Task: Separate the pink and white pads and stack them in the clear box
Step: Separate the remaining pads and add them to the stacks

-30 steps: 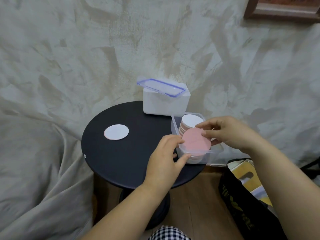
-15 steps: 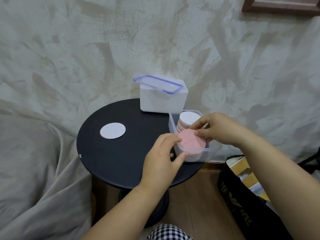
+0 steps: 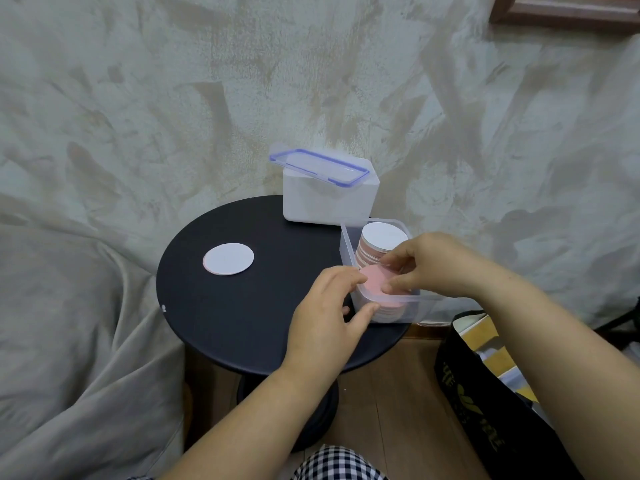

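Right grip (image 3: 437,263) pinching pink pad (image 3: 374,283) in clear box (image 3: 347,251), left grip (image 3: 327,308) clasping its corner (thumb on front wall), white pad (image 3: 228,258) on tabletop (image 3: 242,308)

One clear box (image 3: 347,247) holds two: a white-topped stack (image 3: 381,237) and a pink-topped stack (image 3: 375,282). One loose pad (image 3: 228,258) lies left of it, one lidded container (image 3: 325,202) behind it, one black bag (image 3: 485,410) to its right.

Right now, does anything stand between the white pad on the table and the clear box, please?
Only bare table lies between the white pad and the clear box. The left hand holds the box's near corner; the right hand pinches a pink pad.
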Available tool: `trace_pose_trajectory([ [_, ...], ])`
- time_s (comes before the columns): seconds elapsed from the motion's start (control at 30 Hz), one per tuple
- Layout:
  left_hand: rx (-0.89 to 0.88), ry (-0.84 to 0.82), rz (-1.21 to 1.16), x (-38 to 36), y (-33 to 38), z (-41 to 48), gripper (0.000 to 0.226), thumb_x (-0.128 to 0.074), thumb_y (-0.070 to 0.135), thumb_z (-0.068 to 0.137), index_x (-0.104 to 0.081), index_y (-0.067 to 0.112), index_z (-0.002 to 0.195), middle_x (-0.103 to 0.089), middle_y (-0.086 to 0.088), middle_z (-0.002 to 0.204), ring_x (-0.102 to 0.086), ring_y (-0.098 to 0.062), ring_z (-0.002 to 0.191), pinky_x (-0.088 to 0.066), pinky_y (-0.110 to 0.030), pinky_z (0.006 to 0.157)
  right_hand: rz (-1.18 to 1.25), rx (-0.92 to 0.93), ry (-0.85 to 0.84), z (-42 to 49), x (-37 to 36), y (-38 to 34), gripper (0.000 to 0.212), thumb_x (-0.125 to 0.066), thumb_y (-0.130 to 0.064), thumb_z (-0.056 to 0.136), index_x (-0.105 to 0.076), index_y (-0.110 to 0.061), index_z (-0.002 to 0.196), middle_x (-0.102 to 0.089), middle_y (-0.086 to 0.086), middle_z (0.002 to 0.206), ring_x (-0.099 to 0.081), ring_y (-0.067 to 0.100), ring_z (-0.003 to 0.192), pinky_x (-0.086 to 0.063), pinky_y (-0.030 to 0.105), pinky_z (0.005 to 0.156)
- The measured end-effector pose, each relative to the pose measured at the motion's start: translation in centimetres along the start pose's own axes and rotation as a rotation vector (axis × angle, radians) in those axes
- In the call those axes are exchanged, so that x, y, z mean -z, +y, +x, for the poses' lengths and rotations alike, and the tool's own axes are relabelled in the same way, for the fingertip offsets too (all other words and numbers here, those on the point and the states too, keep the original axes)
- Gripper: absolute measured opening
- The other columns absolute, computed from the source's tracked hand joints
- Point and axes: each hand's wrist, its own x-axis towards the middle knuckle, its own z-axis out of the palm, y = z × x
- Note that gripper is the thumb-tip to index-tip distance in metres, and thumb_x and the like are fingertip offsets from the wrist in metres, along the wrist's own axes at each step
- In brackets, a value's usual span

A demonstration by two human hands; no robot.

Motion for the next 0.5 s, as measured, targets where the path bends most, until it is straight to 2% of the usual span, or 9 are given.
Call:
trace_pose_trajectory([
  [0.23,0.024,-0.02,-0.028,0.1,0.1,0.0,0.033,-0.073,0.017,0.078,-0.062,0.019,0.109,-0.044,0.027,0.11,-0.058,-0.003,0.101,-0.055,-0.021,0.075,-0.145,0.052,-0.04,-0.1,0.2,-0.5,0.037,-0.067,-0.042,0.08,-0.066,-0.027,0.113,-0.067,-0.007,0.105,-0.056,0.011,0.086,-0.046,0.029,0.077],
  [0.37,0.076,-0.045,-0.086,0.9,-0.3,0.2,0.032,-0.07,0.016,0.08,-0.062,0.022,0.111,-0.053,0.021,0.112,-0.058,-0.001,0.101,-0.055,-0.023,0.076,-0.201,0.081,-0.027,-0.1,0.1,-0.6,0.034,-0.064,-0.042,0.082,-0.067,-0.027,0.112,-0.053,-0.015,0.076,-0.046,0.005,0.07,-0.035,0.021,0.06],
  [0.43,0.075,0.005,-0.031,2.3,-1.1,0.6,0.028,-0.068,0.015,0.082,-0.064,0.023,0.109,-0.055,0.023,0.108,-0.057,0.001,0.1,-0.053,-0.02,0.078,-0.185,0.068,-0.002,-0.3,0.3,-0.7,0.034,-0.065,-0.041,0.081,-0.066,-0.028,0.113,-0.057,-0.017,0.084,-0.047,0.003,0.07,-0.034,0.019,0.061],
  [0.5,0.086,0.081,0.076,4.5,-2.3,1.2,0.023,-0.064,0.014,0.084,-0.066,0.022,0.106,-0.056,0.021,0.106,-0.054,0.003,0.1,-0.046,-0.011,0.082,-0.132,0.071,0.077,-0.7,0.6,-1.1,0.031,-0.065,-0.037,0.082,-0.067,-0.026,0.11,-0.066,-0.01,0.103,-0.056,0.009,0.083,-0.042,0.023,0.071],
])
